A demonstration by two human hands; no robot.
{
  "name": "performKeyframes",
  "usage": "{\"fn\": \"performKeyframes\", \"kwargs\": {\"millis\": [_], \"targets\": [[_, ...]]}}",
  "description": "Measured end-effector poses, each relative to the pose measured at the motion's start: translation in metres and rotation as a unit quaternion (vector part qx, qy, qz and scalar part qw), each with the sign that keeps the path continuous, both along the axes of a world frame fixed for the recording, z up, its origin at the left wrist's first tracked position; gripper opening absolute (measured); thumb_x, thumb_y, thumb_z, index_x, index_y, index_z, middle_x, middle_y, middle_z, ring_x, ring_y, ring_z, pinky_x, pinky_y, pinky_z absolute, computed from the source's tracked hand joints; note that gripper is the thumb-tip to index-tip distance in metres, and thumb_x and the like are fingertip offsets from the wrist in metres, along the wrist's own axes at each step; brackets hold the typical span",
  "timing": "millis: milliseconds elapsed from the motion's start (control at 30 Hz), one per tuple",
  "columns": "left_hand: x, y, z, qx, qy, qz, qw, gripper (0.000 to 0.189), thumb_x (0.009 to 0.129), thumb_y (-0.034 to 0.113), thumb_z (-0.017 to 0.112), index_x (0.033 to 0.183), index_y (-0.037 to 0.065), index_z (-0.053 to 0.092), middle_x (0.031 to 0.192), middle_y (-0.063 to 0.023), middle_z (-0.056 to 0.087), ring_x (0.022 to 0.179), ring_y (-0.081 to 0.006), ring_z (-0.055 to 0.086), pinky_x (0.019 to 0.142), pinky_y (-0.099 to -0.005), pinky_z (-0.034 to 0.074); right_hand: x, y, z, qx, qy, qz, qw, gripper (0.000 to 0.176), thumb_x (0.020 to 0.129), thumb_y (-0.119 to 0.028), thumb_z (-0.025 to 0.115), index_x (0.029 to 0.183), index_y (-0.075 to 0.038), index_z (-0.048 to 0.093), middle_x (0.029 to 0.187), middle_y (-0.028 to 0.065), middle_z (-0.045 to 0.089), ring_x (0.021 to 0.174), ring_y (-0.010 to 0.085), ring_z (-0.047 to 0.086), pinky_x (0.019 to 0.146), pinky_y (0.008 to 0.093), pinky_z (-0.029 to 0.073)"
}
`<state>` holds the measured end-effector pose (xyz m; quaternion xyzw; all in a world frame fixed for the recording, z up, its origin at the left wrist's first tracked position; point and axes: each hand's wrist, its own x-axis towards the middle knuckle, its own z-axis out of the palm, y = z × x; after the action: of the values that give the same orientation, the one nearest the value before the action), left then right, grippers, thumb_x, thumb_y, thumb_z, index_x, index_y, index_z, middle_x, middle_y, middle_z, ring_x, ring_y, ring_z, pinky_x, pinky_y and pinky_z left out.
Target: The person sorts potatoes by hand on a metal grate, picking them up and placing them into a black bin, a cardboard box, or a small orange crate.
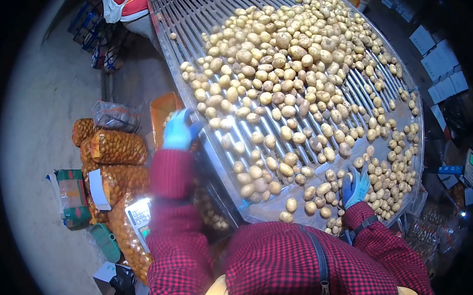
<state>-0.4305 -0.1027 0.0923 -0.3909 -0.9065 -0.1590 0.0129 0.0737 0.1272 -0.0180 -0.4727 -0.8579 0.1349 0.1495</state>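
Observation:
My left hand (179, 131), in a light blue glove, is above the left edge of the slatted sorting table (224, 161), beside an orange container (163, 106). Its thumb stands apart from the fingers, and I see nothing held. The hand is slightly blurred. My right hand (356, 187), in a blue glove with a darker palm, rests among loose potatoes (383, 180) at the near end of the table, fingers stretched out. A large heap of potatoes (282, 56) covers the bars farther up. Several potatoes (256, 178) lie on the bars between my hands.
Filled bags of potatoes (119, 147) stack on the floor at left, near a white scale (140, 217) and a green container (104, 243). Another person (130, 7) stands at the table's far left. White boxes (438, 59) stand beyond the right edge.

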Motion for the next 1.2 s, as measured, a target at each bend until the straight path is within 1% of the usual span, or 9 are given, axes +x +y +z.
{"fn": "performKeyframes", "kwargs": {"millis": [167,367,633,667,800,900,967,1067,1200], "targets": [[-0.051,0.099,-0.027,-0.167,-0.085,0.018,0.982,0.076,0.071,0.03,0.083,0.136,0.008,0.05,0.133,-0.024,0.053,0.123,-0.0392,0.054,0.104,-0.0441,0.046,-0.002,0.001,0.003,0.006,0.006,0.008,1.0,0.039,0.09,-0.026,0.059,0.124,-0.007,0.062,0.152,0.0272,0.034,0.133,0.0459,0.039,0.11,0.0547,0.031],[-0.071,0.115,-0.051,-0.267,-0.106,0.047,0.957,0.089,0.072,0.034,0.082,0.147,0.013,0.04,0.147,-0.0248,0.039,0.133,-0.0426,0.045,0.11,-0.0443,0.042,0.0,-0.001,0.003,-0.016,0.004,-0.008,1.0,0.04,0.09,-0.026,0.06,0.124,-0.008,0.063,0.154,0.0257,0.031,0.136,0.0445,0.036,0.112,0.0538,0.029],[-0.054,0.102,-0.055,-0.168,-0.05,0.008,0.984,0.083,0.067,0.043,0.083,0.136,0.007,0.054,0.141,-0.0256,0.044,0.124,-0.0423,0.052,0.105,-0.0464,0.044,-0.002,0.0,0.005,-0.024,-0.011,-0.013,1.0,0.039,0.09,-0.026,0.06,0.124,-0.007,0.063,0.154,0.0259,0.03,0.137,0.0444,0.036,0.112,0.0525,0.03],[-0.048,0.101,-0.051,-0.108,-0.006,-0.006,0.994,0.083,0.065,0.048,0.084,0.127,0.0,0.057,0.127,-0.0251,0.056,0.114,-0.0384,0.059,0.098,-0.0447,0.049,-0.002,-0.001,0.008,-0.03,-0.015,-0.014,0.999,0.039,0.09,-0.026,0.06,0.124,-0.008,0.063,0.154,0.0259,0.03,0.137,0.0444,0.036,0.112,0.0525,0.03],[-0.046,0.097,-0.034,0.135,-0.21,0.041,0.967,0.072,0.066,0.052,0.084,0.104,-0.005,0.061,0.096,-0.0204,0.066,0.091,-0.0292,0.065,0.082,-0.0407,0.052,-0.004,0.0,0.009,-0.032,-0.027,-0.021,0.999,0.039,0.092,-0.029,0.058,0.124,-0.008,0.062,0.154,0.0266,0.03,0.136,0.0451,0.036,0.111,0.053,0.03],[-0.035,0.101,-0.035,0.079,-0.218,-0.006,0.973,0.068,0.068,0.049,0.083,0.106,-0.003,0.062,0.1,-0.0206,0.066,0.094,-0.0306,0.065,0.085,-0.0413,0.052,0.001,-0.003,0.004,-0.051,-0.015,-0.026,0.998,0.039,0.091,-0.029,0.058,0.124,-0.008,0.063,0.154,0.0269,0.03,0.136,0.0454,0.036,0.112,0.0533,0.03],[-0.021,0.114,-0.04,0.025,-0.147,-0.003,0.989,0.061,0.073,0.042,0.074,0.122,0.008,0.059,0.12,-0.0227,0.059,0.114,-0.038,0.059,0.097,-0.0454,0.048,-0.001,0.0,0.004,-0.056,-0.007,-0.024,0.998,0.039,0.091,-0.029,0.058,0.124,-0.008,0.063,0.154,0.0271,0.031,0.135,0.0456,0.037,0.112,0.0535,0.03],[0.0,0.133,-0.047,-0.027,-0.131,-0.018,0.991,0.053,0.077,0.037,0.07,0.125,0.016,0.058,0.133,-0.0206,0.051,0.116,-0.0405,0.057,0.096,-0.0474,0.048,-0.001,0.0,0.004,-0.069,-0.001,-0.027,0.997,0.042,0.089,-0.03,0.06,0.125,-0.008,0.062,0.153,0.0276,0.032,0.136,0.0461,0.036,0.112,0.0539,0.029],[0.008,0.152,-0.049,-0.094,-0.14,0.006,0.986,0.064,0.076,0.039,0.068,0.132,0.011,0.052,0.136,-0.0207,0.052,0.125,-0.0393,0.053,0.104,-0.0458,0.044,-0.003,-0.005,0.01,-0.02,-0.008,-0.017,1.0,0.035,0.091,-0.022,0.058,0.121,-0.007,0.063,0.151,0.0275,0.034,0.132,0.0457,0.04,0.109,0.0526,0.034]]}}
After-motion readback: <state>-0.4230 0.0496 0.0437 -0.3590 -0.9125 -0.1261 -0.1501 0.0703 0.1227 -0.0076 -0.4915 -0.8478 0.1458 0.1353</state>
